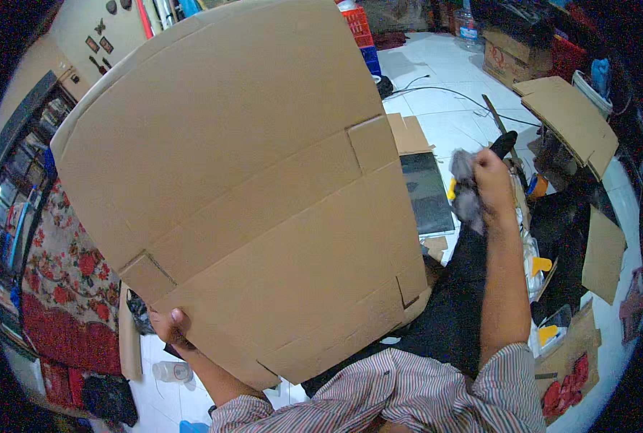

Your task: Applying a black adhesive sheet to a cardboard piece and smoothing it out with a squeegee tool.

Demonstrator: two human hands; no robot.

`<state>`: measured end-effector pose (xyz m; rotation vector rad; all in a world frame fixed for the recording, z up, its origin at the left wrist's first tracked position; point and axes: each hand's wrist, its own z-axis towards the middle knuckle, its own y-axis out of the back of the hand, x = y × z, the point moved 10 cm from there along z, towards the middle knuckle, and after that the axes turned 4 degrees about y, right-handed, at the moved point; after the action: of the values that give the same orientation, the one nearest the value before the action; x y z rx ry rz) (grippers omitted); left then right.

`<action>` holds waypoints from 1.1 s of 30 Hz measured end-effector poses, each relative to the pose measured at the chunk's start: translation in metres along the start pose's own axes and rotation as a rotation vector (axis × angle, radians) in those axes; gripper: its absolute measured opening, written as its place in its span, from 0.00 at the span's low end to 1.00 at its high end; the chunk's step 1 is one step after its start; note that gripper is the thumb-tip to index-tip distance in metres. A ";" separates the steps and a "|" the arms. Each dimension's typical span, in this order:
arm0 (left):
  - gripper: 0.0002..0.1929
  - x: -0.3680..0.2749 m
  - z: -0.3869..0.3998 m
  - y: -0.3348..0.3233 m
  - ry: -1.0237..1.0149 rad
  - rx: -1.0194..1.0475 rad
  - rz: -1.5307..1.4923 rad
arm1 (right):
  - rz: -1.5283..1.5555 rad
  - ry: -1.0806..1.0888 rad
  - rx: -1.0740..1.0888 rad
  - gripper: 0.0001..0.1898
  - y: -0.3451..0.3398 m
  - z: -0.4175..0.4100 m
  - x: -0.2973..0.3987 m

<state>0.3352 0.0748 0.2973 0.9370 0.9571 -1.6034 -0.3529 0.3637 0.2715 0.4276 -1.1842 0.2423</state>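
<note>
A large sheet of brown corrugated cardboard [256,178], creased and with slots cut at its folds, stands tilted across the middle of the view. My left hand [171,326] grips its lower left edge, thumb on the face turned to me. Right of the sheet, my right hand [491,173] is closed on a crumpled grey cloth [466,195], a little blurred. A small yellow thing shows at the cloth's left side; I cannot tell whether it is held too. My right hand is apart from the sheet, above my black-clad leg [456,287].
Beyond the sheet a dark flat panel [427,194] lies on white floor tiles. A black cable [462,94] crosses the floor. At the right are cardboard pieces [605,254], yellow-handled tools [541,265] and a red cloth [567,387]. A clear plastic container [172,372] lies at lower left.
</note>
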 end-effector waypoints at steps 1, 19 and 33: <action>0.41 0.001 0.001 0.001 0.003 -0.005 0.001 | -0.087 0.132 0.023 0.05 0.016 -0.012 0.010; 0.41 0.006 0.023 -0.067 0.112 0.029 -0.042 | -1.384 -0.575 0.611 0.26 0.260 -0.280 -0.112; 0.41 -0.019 0.015 -0.074 0.061 -0.023 -0.045 | -1.459 -0.321 0.777 0.34 0.189 -0.234 -0.086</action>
<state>0.2652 0.0816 0.3309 0.9590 1.0429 -1.6061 -0.2634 0.6405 0.1554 1.9248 -0.7735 -0.6917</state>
